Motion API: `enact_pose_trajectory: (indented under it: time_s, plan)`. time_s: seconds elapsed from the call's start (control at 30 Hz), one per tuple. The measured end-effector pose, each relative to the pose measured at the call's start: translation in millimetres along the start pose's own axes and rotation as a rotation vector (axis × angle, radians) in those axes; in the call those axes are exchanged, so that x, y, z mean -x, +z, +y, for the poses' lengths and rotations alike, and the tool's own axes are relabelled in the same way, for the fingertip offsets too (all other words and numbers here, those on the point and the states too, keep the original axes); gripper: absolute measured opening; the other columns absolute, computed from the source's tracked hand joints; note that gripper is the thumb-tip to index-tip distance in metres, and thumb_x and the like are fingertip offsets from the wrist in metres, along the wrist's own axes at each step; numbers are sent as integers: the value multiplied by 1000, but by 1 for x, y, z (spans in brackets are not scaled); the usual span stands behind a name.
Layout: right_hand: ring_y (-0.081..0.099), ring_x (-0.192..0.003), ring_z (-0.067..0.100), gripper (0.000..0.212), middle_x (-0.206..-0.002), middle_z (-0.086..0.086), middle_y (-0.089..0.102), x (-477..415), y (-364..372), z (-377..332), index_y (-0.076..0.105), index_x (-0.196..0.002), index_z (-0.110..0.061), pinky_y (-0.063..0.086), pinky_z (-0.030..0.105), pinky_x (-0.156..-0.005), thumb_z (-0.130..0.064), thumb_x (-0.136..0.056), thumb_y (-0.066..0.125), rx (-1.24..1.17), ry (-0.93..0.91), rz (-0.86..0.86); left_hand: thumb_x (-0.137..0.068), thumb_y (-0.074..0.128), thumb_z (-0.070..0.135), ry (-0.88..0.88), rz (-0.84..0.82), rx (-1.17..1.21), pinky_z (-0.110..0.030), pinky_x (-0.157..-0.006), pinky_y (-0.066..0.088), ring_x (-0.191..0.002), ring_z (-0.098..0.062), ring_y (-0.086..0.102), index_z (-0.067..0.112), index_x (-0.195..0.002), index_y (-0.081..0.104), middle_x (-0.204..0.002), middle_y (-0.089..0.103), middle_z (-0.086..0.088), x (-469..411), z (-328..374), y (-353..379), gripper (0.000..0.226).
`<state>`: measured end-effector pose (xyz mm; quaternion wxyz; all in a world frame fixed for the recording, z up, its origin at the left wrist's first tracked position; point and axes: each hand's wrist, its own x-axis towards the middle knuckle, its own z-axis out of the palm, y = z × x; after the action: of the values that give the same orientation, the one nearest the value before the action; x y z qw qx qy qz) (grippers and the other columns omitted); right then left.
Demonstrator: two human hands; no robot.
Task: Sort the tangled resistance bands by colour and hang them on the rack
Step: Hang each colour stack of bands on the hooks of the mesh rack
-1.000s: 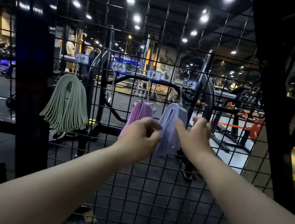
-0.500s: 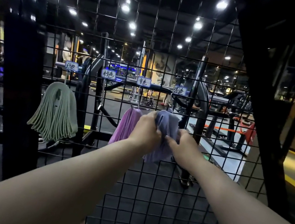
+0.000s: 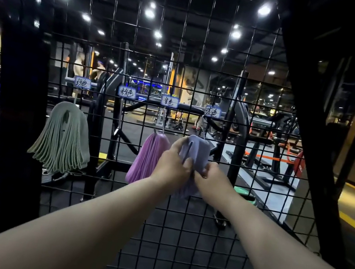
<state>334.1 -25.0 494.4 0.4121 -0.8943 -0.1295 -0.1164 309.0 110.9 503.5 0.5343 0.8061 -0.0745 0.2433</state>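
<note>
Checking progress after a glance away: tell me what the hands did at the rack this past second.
The left hand moved right onto the blue bundle and now grips its upper left side; the right hand curled in and pinches it lower down. The green bundle and purple bundle hang as before.

On the grid rack point(image 3: 199, 231) the left bundle point(image 3: 62, 137) hangs at 9 o'clock; the middle bundle point(image 3: 147, 157) hangs centrally, with the right bundle point(image 3: 200, 148) just beside at its 3 o'clock.
</note>
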Motion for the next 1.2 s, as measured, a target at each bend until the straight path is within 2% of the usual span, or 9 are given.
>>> enact_pose_trajectory:
  time_s: [0.1, 0.2, 0.3, 0.4, 0.63, 0.77, 0.97, 1.1, 1.2]
  plan:
    - [64, -99, 23, 40, -112, 6, 66, 1, 1, 0, 48, -122, -17, 55, 45, -88, -42, -92, 55, -10, 16, -11, -98, 62, 18, 12, 20, 56, -31, -94, 55, -103, -15, 64, 27, -152, 34, -116, 65, 3, 5, -1, 3, 61]
    - [65, -93, 26, 43, -107, 8, 64, 5, 2, 3, 49, -115, -16, 56, 44, -82, -51, -90, 56, 11, 32, 70, -95, 67, 25, 51, 52, 61, -13, -78, 47, -99, -8, 60, 19, -140, 44, -109, 60, 9, 8, 1, 10, 51]
    - [65, -93, 31, 50, -105, 11, 63, 11, 2, 4, 46, -106, -15, 56, 45, -81, -60, -88, 52, 56, 30, 181, -92, 71, 26, -13, 49, 99, -24, -79, 54, -95, -13, 65, 19, -117, 49, -104, 65, 5, 2, -1, 17, 34]
    - [64, -97, 32, 45, -111, 13, 61, 11, 3, 4, 44, -109, -13, 55, 45, -84, -55, -93, 50, 82, 20, 152, -93, 68, 25, -54, 57, -24, -26, -61, 46, -75, -14, 58, 17, -96, 49, -88, 59, -2, -4, -7, 22, 21]
    - [59, -97, 33, 34, -116, 14, 55, 12, 16, 7, 41, -114, -7, 44, 36, -76, -25, -92, 58, 159, 53, 11, -92, 62, 27, -36, 37, -149, -28, -59, 49, -77, -15, 61, 17, -99, 54, -92, 63, -2, 5, -22, 23, 15]
    - [60, -99, 32, 28, -116, 16, 60, 12, 21, 10, 45, -116, -10, 43, 34, -76, -28, -96, 52, 117, 13, -14, -87, 63, 32, -1, 76, -203, -39, -66, 56, -78, -19, 62, 20, -94, 52, -94, 61, -4, 7, -26, 21, 17]
    - [63, -99, 25, 43, -116, 10, 62, 15, 14, 10, 52, -121, -17, 54, 35, -84, -34, -81, 57, 93, -10, -76, -78, 67, 50, -6, 59, -204, -44, -78, 60, -87, -17, 66, 26, -107, 49, -102, 61, 1, 7, -28, 19, 42]
    - [50, -132, 25, 112, -149, 1, 42, 5, -1, 8, 10, -151, -41, 46, 48, -107, -47, -59, 71, -49, 23, -58, -63, 68, 72, 31, 117, -94, -42, -82, 61, -98, -18, 67, 28, -121, 43, -110, 61, 3, -7, -8, 15, 77]
    - [56, -125, 23, 92, -141, -1, 51, -3, -6, 4, 23, -137, -60, 50, 51, -102, -48, -59, 70, -198, -24, -42, -56, 66, 78, -40, 176, -61, -47, -84, 59, -98, -24, 66, 19, -124, 42, -109, 61, -3, -25, 11, 18, 93]
